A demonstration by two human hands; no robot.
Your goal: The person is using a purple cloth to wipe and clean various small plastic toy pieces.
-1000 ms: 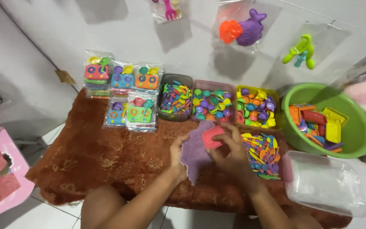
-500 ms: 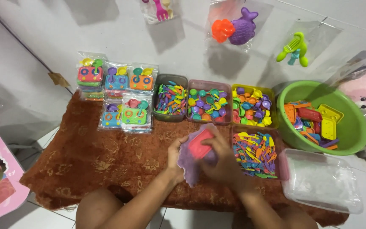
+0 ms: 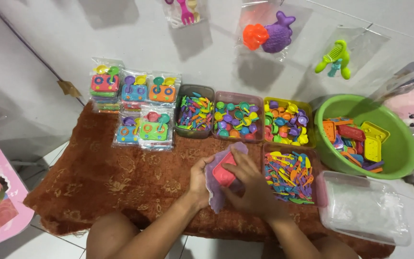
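Brown patterned rug [image 3: 97, 182] covers worktop, w/ toy trays along far edge; near front edge, left hand [image 3: 200, 178] grips purple plate [image 3: 215, 189] while right hand [image 3: 251, 184] presses pink toy piece [image 3: 224, 174] onto it.

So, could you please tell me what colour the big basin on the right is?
The basin is green, clearest in the head view.
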